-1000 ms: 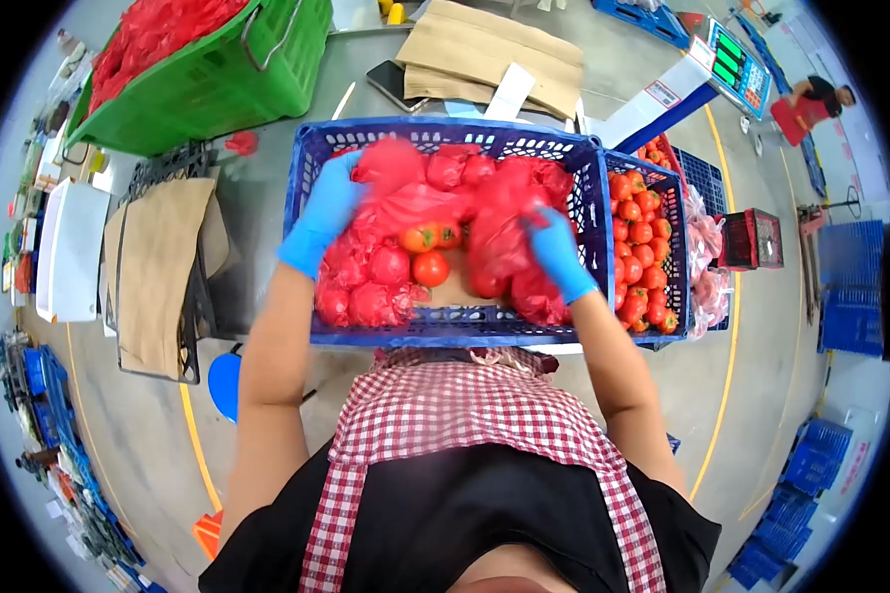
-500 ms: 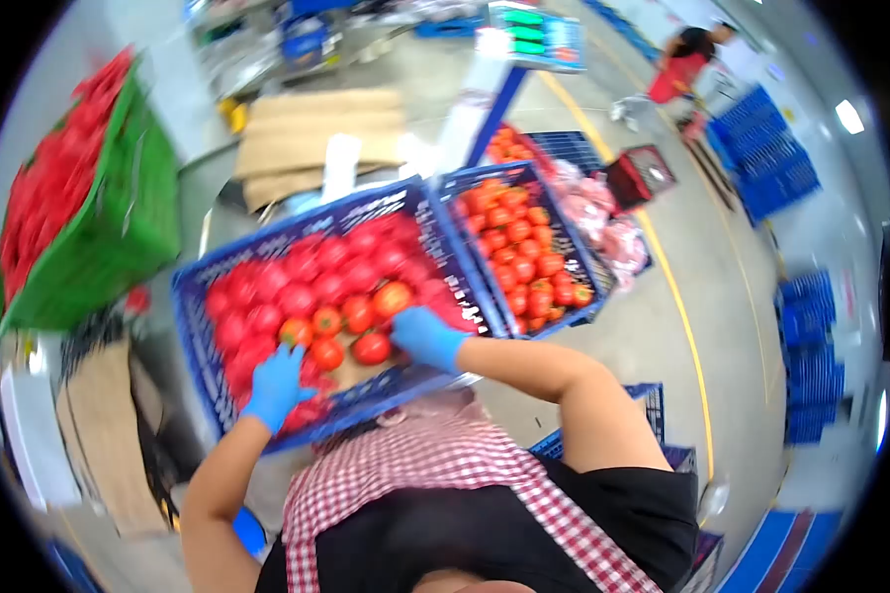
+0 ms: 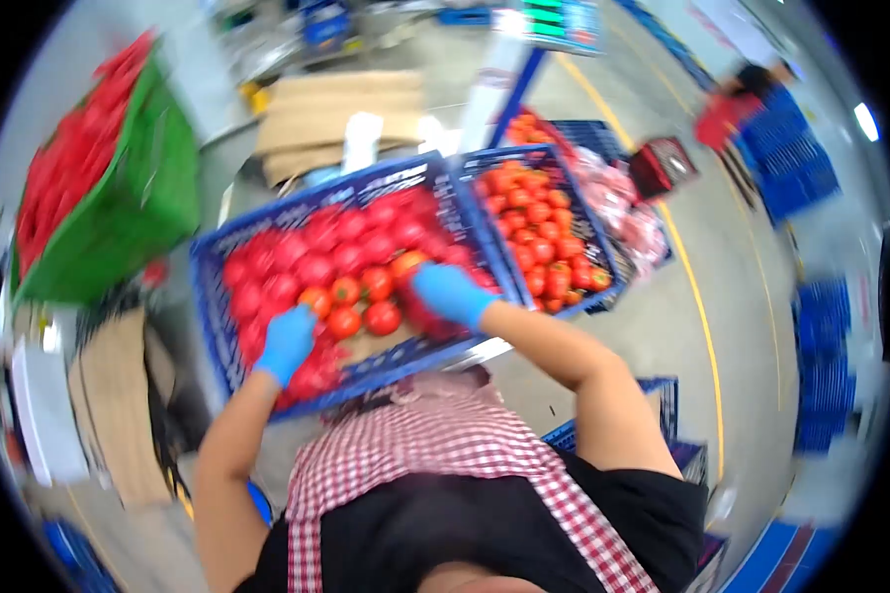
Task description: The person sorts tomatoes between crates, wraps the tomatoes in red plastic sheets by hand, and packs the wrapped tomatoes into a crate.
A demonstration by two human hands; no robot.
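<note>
A large blue crate [image 3: 208, 296] in front of me holds rows of tomatoes under red mesh netting [image 3: 351, 225]. Several bare tomatoes [image 3: 383, 317] show in a gap near the crate's front side, with brown cardboard [image 3: 371, 346] below them. My left hand [image 3: 289, 344], in a blue glove, has its fingers closed at the netting left of these tomatoes. On their right, my gloved right hand [image 3: 450, 294] is closed on bunched red netting; its fingertips are partly hidden. Some blur covers both hands.
A second blue crate of tomatoes [image 3: 539, 232] adjoins on the right. A scale display [image 3: 554, 25] rises behind it. To the left stands a green container of red netting [image 3: 138, 217]. A co-worker [image 3: 737, 104] is near stacked blue crates [image 3: 786, 158] at far right.
My right hand has moved up over the right-hand bare tomatoes, and red netting now shows beneath it. My left hand has shifted toward the tomatoes, its fingers less spread. The camera view has shifted.
</note>
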